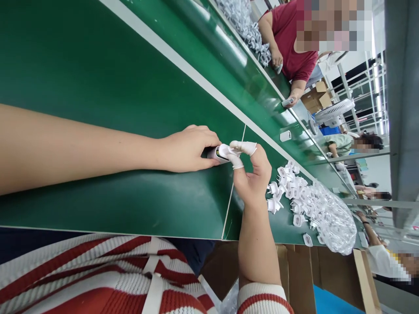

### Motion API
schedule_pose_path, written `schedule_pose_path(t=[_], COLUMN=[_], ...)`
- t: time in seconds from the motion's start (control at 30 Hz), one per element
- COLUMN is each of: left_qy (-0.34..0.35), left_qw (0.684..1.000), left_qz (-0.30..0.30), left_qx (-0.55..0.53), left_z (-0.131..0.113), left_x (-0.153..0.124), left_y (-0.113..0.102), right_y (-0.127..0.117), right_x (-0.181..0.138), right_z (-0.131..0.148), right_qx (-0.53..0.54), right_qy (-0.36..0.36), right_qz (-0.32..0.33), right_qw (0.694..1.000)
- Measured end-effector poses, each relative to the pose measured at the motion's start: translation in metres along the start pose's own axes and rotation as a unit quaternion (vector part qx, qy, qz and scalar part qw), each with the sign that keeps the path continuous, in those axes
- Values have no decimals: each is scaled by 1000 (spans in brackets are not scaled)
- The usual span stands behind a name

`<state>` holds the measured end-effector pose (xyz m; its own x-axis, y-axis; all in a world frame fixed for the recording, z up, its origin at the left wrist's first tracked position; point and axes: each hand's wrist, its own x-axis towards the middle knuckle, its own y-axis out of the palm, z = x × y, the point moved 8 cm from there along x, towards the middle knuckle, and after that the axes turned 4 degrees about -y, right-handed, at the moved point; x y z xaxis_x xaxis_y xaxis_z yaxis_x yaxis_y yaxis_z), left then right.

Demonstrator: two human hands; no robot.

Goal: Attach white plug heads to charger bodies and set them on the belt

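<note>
My left hand (193, 148) rests on the green bench and grips a white plastic charger housing (213, 153), whose end facing right shows a dark and greenish inside. My right hand (253, 168), with white finger cots on thumb and forefinger, pinches a white plug cover (225, 151) against that end. Whether the two parts are fully joined I cannot tell. To the right of my right hand lie loose white plug covers (290, 183) with metal pins, spilling from a clear plastic bag (337, 218).
Beyond a white strip runs a green conveyor belt (209, 52) carrying a white housing (285, 136). Across it a person in a red shirt (284, 35) handles similar parts beside another heap (248, 30). Cardboard boxes (297, 274) stand below the bench edge. More people sit farther along.
</note>
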<state>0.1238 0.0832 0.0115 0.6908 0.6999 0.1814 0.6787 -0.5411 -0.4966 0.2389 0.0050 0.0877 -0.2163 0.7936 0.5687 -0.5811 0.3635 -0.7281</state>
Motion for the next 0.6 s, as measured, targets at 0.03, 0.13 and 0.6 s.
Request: schedule_pose_path(t=[0.03,0.13,0.6], left_qy=[-2,-4,-73], left_qw=[1000,1000,994], left_qz=[0,-3,1], left_qx=[-4,-8,-81], left_z=[0,-1,3], left_x=[0,0,2], left_y=[0,-1,-4], right_y=[1,3,10], right_x=[0,1,1], right_z=[0,1,-7], right_qx=[-13,-61,-115], right_qy=[-2,-12,16], right_qz=[6,27,33], right_qw=[1000,998,993])
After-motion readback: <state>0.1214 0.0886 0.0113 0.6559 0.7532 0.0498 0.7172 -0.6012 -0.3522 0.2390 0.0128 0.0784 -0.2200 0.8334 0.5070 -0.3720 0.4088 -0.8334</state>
